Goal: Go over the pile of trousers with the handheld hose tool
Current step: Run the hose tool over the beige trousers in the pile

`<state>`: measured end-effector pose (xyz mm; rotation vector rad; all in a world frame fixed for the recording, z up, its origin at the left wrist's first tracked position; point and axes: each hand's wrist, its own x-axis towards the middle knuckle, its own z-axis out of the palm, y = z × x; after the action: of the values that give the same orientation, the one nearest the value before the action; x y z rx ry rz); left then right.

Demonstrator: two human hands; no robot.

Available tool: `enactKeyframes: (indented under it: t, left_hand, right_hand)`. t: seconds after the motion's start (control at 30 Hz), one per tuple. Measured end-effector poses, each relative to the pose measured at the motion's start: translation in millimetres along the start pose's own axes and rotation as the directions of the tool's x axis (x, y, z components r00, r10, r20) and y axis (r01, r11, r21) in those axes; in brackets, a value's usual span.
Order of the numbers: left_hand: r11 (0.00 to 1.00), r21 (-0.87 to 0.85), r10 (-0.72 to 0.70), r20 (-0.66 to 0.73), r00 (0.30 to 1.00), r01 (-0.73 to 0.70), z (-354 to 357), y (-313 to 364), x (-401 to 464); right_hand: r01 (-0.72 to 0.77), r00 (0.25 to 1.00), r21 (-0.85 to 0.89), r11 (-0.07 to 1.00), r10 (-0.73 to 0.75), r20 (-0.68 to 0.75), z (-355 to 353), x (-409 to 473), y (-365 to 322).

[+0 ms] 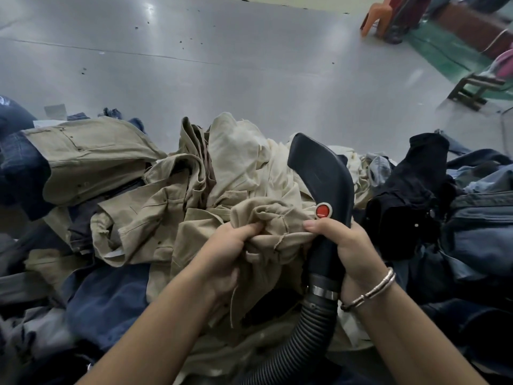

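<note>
Over at the far left of the frame there's dark blue denim bunched up at the edge of the pile, and right next to it a flat-ish pair of khaki trousers with the leg pointing left. The whole heap sits on a big grey desk that fills the upper half of the frame, shiny with a few dark specks on it. Middle of the frame is where the tan and cream trousers are heaped highest. The left hand is down at lower center, fingers curled tight into a bunched fold of tan fabric. Just right of that, the right hand is wrapped around the grip of the black hose tool, thumb pressing the tan cloth against the tool just under its red button. The nozzle sticks up and away over the cream fabric, and the ribbed hose curves off toward the bottom edge. There's a silver bracelet on that wrist. Right side is black and blue jeans, and in the upper right corner an orange plastic chair on a green floor.
</note>
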<state>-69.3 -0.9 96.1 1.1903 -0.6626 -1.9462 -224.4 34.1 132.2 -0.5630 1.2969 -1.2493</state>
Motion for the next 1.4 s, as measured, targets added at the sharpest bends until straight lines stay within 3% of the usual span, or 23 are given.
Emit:
enactKeyframes:
  t: [0.07, 0.2, 0.27, 0.33, 0.43, 0.5, 0.57, 0.7, 0.93, 1.03, 1.17, 1.23, 1.3, 1.4]
  left_hand:
    - [0.973, -0.187, -0.118, 0.104, 0.988, 0.136, -5.5, 5.5, -0.9]
    - [0.931, -0.233, -0.219, 0.253, 0.942, 0.28, 0.2, 0.9, -8.9]
    - [0.93, -0.242, -0.184, 0.349, 0.919, 0.278, 2.4, -1.1, -11.8]
    - [0.965, -0.193, -0.081, 0.418, 0.905, 0.176, 2.5, -0.5, -13.0]
    - [0.996, 0.033, 0.069, 0.278, 0.958, -0.081, 6.8, -3.5, -13.5]
    - [0.991, 0.021, 0.128, 0.155, 0.98, -0.132, 8.7, -8.3, -12.3]
    - [0.993, -0.055, 0.112, 0.09, 0.99, -0.107, 8.5, -11.2, -10.7]
    - [0.975, -0.221, 0.003, 0.097, 0.995, 0.018, 15.8, -13.2, -12.7]
    - [0.975, -0.221, 0.032, 0.006, 0.999, -0.03, 13.1, -17.1, -8.9]
    - [0.967, -0.247, -0.05, 0.039, 0.998, 0.058, 12.6, -16.7, -6.5]
    - [0.893, -0.3, -0.235, 0.323, 0.917, 0.334, 13.6, -12.4, -11.0]
    - [0.867, -0.321, -0.248, 0.388, 0.888, 0.382, 13.8, -12.5, -11.4]
    - [0.843, -0.373, -0.227, 0.405, 0.886, 0.387, 13.9, -10.5, -10.8]
    - [0.807, -0.463, -0.183, 0.391, 0.902, 0.365, 11.1, -8.4, -11.0]
  right_hand:
    - [0.011, 1.0, -0.002, 1.0, -0.011, -0.022, -2.2, 1.2, -3.1]
    - [0.122, 0.989, -0.04, 0.992, -0.125, -0.075, -0.4, 5.2, -3.5]
    - [0.181, 0.978, -0.052, 0.982, -0.186, -0.099, 2.8, 5.5, -0.9]
    - [0.208, 0.97, -0.064, 0.976, -0.214, -0.114, 4.7, 5.2, 0.2]
    - [0.219, 0.971, -0.079, 0.973, -0.225, -0.076, 4.3, 4.3, 1.3]
    - [0.244, 0.968, -0.109, 0.964, -0.248, -0.027, 3.5, 3.1, 0.1]
    - [0.259, 0.966, -0.089, 0.962, -0.257, 0.026, 1.7, 3.1, -1.0]
    - [0.247, 0.969, -0.155, 0.956, -0.247, 0.023, -0.1, 5.7, 1.7]
    - [0.172, 0.979, -0.439, 0.882, -0.202, -0.023, -5.5, 0.9, 5.1]
    - [0.154, 0.98, -0.494, 0.856, -0.197, -0.035, -3.5, 2.5, 5.9]
    - [0.035, 0.999, -0.159, 0.987, -0.028, 0.046, -1.7, 6.4, -4.3]
    - [-0.008, 0.99, -0.048, 0.999, 0.014, 0.138, -2.9, 7.2, -9.2]
    - [0.007, 0.985, -0.058, 0.998, 0.004, 0.174, -1.4, 8.1, -7.6]
    - [0.079, 0.989, -0.227, 0.971, -0.048, 0.14, 3.7, 9.5, 1.0]
